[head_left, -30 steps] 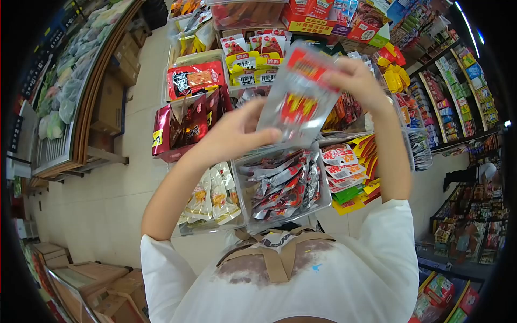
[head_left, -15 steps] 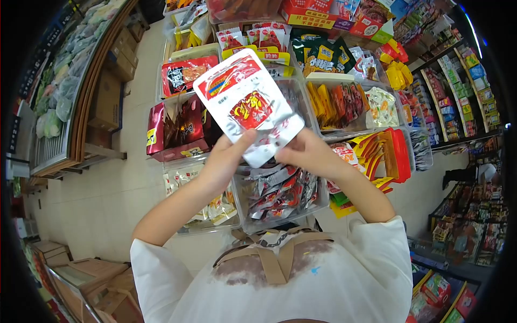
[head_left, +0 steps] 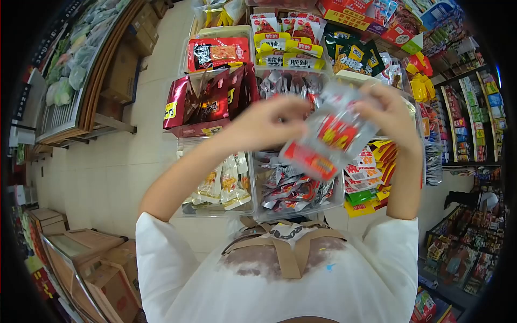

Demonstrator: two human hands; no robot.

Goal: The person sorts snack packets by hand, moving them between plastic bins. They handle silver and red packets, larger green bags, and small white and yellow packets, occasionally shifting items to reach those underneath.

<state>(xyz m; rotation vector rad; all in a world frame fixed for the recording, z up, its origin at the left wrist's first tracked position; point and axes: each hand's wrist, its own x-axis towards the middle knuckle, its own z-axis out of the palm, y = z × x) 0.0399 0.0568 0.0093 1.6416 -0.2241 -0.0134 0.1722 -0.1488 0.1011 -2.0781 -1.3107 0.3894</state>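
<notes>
One silver packet (head_left: 335,134), lettering blurred

The right hand (head_left: 392,114) has its grip clamped on the upper edge, over plastic tubs (head_left: 301,217); the left hand (head_left: 269,121) is beside it, fingers apart. Yellow bags (head_left: 272,60) read "脆辣".

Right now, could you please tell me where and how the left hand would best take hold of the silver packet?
I would pinch the silver packet by its red-banded end, the left hand coming from the left, thumb on one face, fingers behind. It looks flat and tilted, that end free at lower left, while the right hand grips the upper-right end.
</notes>
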